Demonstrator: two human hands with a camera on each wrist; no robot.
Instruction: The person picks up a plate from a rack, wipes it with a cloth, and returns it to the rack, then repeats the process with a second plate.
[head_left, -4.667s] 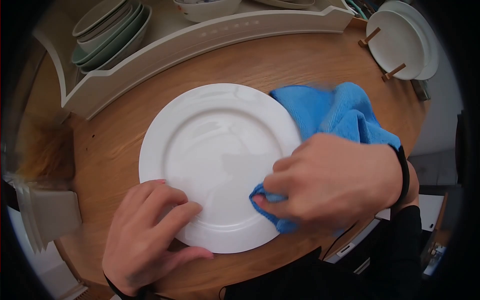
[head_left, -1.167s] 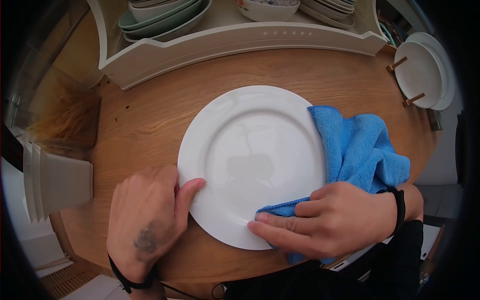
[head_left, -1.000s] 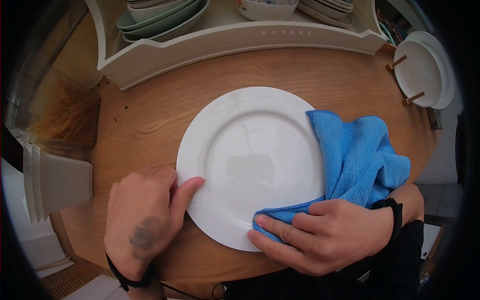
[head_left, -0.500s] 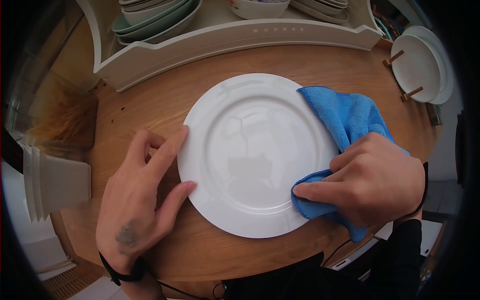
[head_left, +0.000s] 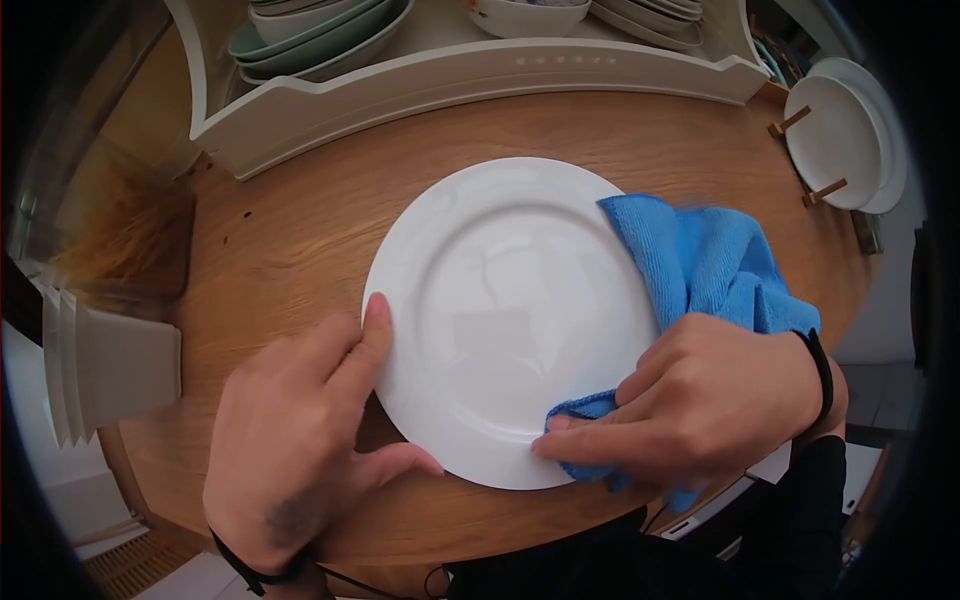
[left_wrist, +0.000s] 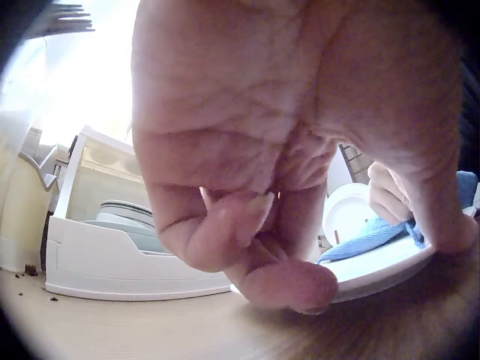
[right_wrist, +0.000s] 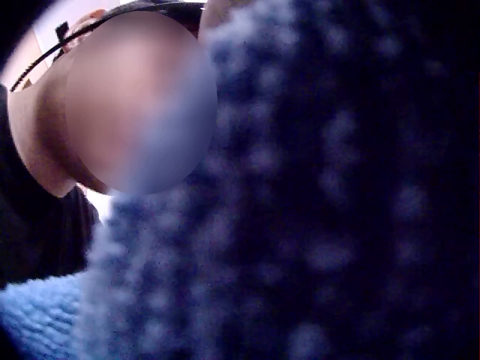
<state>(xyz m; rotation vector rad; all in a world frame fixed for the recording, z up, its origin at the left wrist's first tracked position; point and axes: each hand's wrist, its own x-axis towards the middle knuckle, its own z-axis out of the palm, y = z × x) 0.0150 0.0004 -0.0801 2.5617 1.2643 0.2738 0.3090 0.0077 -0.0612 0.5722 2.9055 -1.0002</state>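
Note:
In the head view, a large white plate [head_left: 500, 320] lies on the wooden table. My left hand [head_left: 300, 420] is at its left side, forefinger tip on the rim and thumb tip at the near-left edge. Other fingers of the left hand [left_wrist: 247, 225] bend inward in the left wrist view, beside the plate's outer edge [left_wrist: 382, 281]. My right hand [head_left: 700, 410] pinches a folded corner of a blue cloth [head_left: 715, 260] against the near-right rim. The rest of the cloth spreads over the plate's right side. Blurred blue cloth [right_wrist: 225, 247] fills most of the right wrist view.
A white rack [head_left: 470, 75] with stacked dishes [head_left: 320, 55] stands along the back. White plates [head_left: 835, 140] lean on wooden pegs at the right. Nested pale containers [head_left: 120, 370] and a bunch of dried orange stalks [head_left: 125, 235] sit at the left.
Over the last half second, my right hand moves the cloth corner left and nearer along the rim. My left hand shifts nearer, its thumb passing to the near-left edge.

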